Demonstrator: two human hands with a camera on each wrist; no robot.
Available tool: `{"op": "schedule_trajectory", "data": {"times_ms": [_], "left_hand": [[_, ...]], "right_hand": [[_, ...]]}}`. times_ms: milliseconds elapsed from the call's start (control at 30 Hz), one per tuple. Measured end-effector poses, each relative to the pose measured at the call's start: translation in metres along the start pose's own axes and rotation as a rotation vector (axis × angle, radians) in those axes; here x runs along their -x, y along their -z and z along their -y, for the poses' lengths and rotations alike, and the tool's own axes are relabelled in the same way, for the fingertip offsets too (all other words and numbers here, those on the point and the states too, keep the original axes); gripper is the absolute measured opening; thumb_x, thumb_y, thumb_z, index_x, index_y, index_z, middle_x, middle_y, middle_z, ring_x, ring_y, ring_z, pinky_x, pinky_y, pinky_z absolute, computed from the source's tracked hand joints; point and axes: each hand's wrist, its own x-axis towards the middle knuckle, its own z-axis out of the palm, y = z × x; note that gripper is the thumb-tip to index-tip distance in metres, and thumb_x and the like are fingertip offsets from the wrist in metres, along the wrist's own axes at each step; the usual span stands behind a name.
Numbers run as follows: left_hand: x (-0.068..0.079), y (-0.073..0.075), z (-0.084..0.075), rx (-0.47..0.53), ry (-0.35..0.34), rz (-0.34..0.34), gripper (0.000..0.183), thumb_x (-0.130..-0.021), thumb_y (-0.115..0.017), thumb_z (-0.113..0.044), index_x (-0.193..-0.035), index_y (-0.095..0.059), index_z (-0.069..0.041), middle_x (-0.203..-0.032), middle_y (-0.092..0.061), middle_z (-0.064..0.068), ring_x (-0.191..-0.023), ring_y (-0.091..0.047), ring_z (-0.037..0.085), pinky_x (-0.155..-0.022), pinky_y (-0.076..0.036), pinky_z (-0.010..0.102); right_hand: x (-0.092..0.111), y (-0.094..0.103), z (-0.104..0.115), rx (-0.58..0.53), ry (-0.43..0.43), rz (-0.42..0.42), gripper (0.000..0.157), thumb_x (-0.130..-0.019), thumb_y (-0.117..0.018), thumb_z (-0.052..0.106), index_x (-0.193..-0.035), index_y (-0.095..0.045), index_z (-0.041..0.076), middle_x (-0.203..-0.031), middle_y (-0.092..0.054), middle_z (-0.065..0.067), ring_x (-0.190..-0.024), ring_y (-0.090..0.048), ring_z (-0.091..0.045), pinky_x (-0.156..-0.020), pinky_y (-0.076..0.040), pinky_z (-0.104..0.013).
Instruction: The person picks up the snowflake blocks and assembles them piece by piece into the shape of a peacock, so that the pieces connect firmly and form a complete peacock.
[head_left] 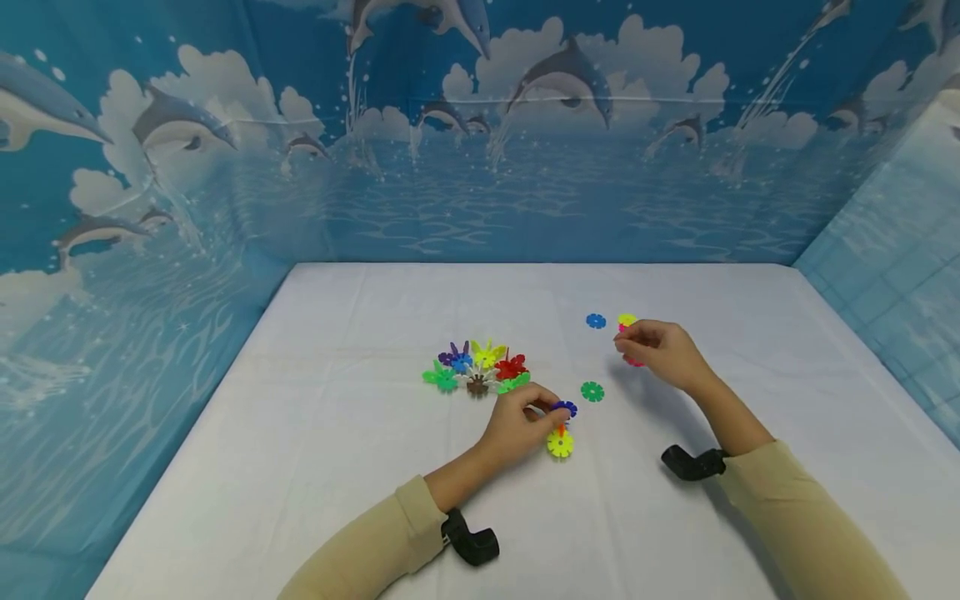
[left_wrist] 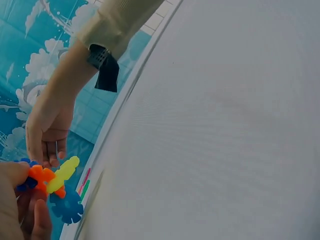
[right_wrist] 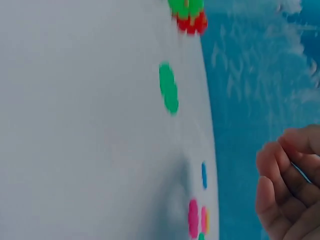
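Note:
My left hand (head_left: 521, 423) pinches a dark blue notched plastic disc (head_left: 566, 407). Joined to it are an orange piece (left_wrist: 41, 175) and a yellow disc (head_left: 559, 444). A lighter blue disc (left_wrist: 67, 207) shows beside these in the left wrist view; whether it is attached I cannot tell. Above the table, my right hand (head_left: 666, 354) has loosely curled fingers, thumb near the forefinger, with nothing visible between them. Around it in the head view are a yellow disc (head_left: 627, 318) and pink discs (head_left: 633, 361), partly hidden by the hand.
Left of centre sits a cluster of flower-like joined discs (head_left: 487, 357) in several colours, just beyond the left hand. A green disc (head_left: 592, 391) and a blue disc (head_left: 596, 321) lie flat on the white tablecloth (head_left: 337, 500). Dolphin-print curtains surround the table.

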Motion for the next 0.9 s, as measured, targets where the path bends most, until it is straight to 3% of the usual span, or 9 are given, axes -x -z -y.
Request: {"op": "schedule_trajectory", "data": {"times_ms": [233, 433, 633, 900], "left_hand": [[0.000, 0.001, 0.000, 0.036, 0.002, -0.055, 0.010, -0.088, -0.068, 0.003, -0.093, -0.064, 0.011, -0.090, -0.065, 0.020, -0.085, -0.062, 0.027, -0.070, -0.054, 0.025], [0.000, 0.000, 0.002, 0.046, 0.005, -0.066, 0.010, -0.088, -0.067, 0.003, -0.093, -0.064, 0.011, -0.090, -0.065, 0.020, -0.084, -0.062, 0.027, -0.068, -0.053, 0.025], [0.000, -0.001, 0.004, 0.062, 0.005, -0.078, 0.010, -0.089, -0.067, 0.004, -0.094, -0.063, 0.011, -0.090, -0.065, 0.021, -0.083, -0.062, 0.025, -0.067, -0.052, 0.022], [-0.001, -0.001, 0.005, 0.120, 0.090, -0.113, 0.014, -0.090, -0.066, 0.001, -0.096, -0.063, 0.013, -0.092, -0.065, 0.022, -0.081, -0.059, 0.011, -0.070, -0.051, 0.018]], "right_hand": [[-0.046, 0.014, -0.029, 0.159, -0.191, -0.105, 0.035, -0.099, -0.059, 0.023, -0.118, -0.059, -0.005, -0.111, -0.059, -0.024, -0.098, -0.055, -0.036, -0.075, -0.052, -0.036], [-0.069, 0.014, -0.051, 0.278, -0.298, -0.017, 0.047, -0.098, -0.058, 0.026, -0.129, -0.053, -0.010, -0.123, -0.049, -0.031, -0.114, -0.045, -0.045, -0.091, -0.047, -0.052], [-0.077, 0.010, -0.055, 0.341, -0.274, 0.019, 0.045, -0.096, -0.062, 0.019, -0.129, -0.053, -0.010, -0.121, -0.049, -0.031, -0.114, -0.044, -0.045, -0.095, -0.044, -0.054], [-0.064, 0.006, -0.047, 0.222, -0.196, -0.061, 0.029, -0.096, -0.062, 0.015, -0.113, -0.058, -0.008, -0.107, -0.058, -0.026, -0.098, -0.052, -0.038, -0.082, -0.050, -0.044]]}}
